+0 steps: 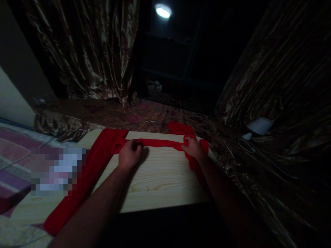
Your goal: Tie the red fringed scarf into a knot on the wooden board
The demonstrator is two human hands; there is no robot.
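A long piece of red cloth point(91, 165) lies across a pale wooden table point(155, 182). One wide band of it runs down the table's left side and hangs past the near edge. From there a narrow strip stretches along the far edge, between my two hands. My left hand point(130, 153) is closed on the strip near its left end. Fingers of my right hand point(192, 146) pinch the cloth at the right end, where more red fabric bunches up and trails down under my forearm. Dim light hides the cloth's exact kind.
Beyond the table is a ledge with patterned fabric point(134, 112), and some red cloth point(181, 128) rests on it. Patterned curtains point(108, 51) hang on both sides of a dark window. A white lamp point(260, 125) with a cord stands at right. Striped bedding point(15, 162) lies at left.
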